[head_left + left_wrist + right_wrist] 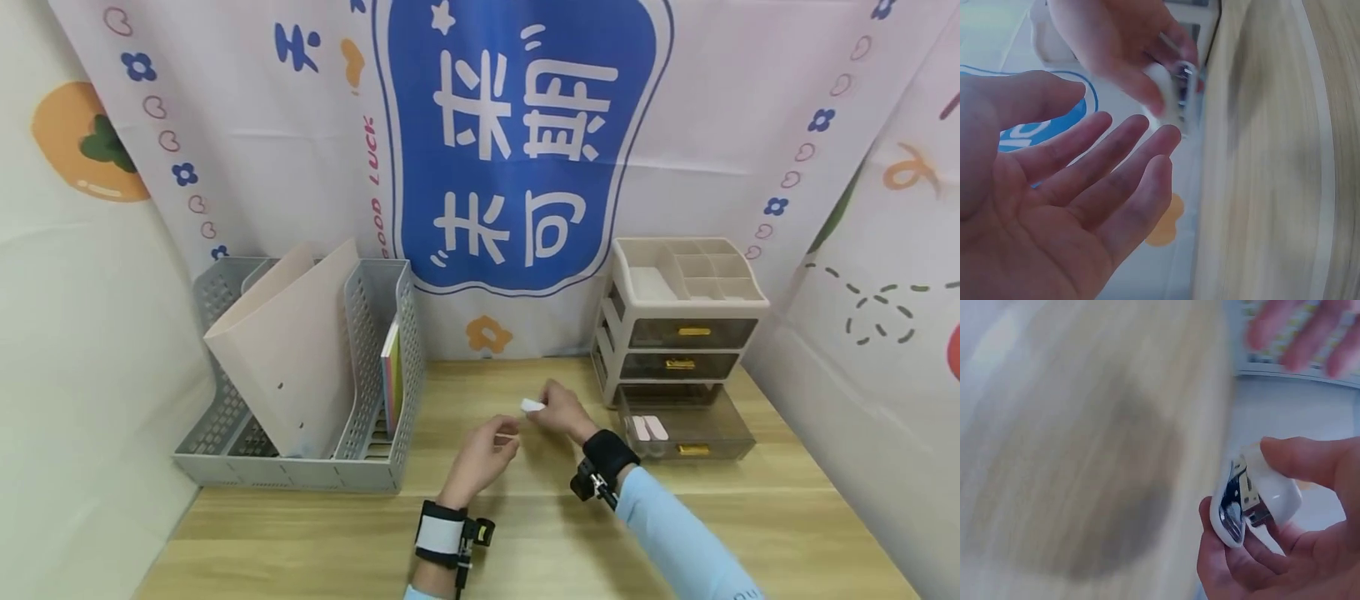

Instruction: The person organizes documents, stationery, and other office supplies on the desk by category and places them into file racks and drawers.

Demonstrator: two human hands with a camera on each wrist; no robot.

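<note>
In the right wrist view, a small white stapler [1277,492] with a metal inside is held between the thumb and fingers of my right hand [1319,464]. The head view shows that hand [567,412] above the table, with the white stapler [532,406] poking out to its left. My left hand [480,460] hovers just left of it, holding nothing. Its fingers are spread and relaxed, palm facing the camera in the left wrist view, and they stay apart from the stapler [1161,87]. Part of the stapler is hidden behind my right fingers.
To the right stands a beige drawer unit [693,308]. Its lowest drawer [712,425] is pulled out, with two pale pink-and-white pieces [649,428] in it. A grey file rack [300,471] on the left holds a beige folder [300,367] and thin booklets [392,379].
</note>
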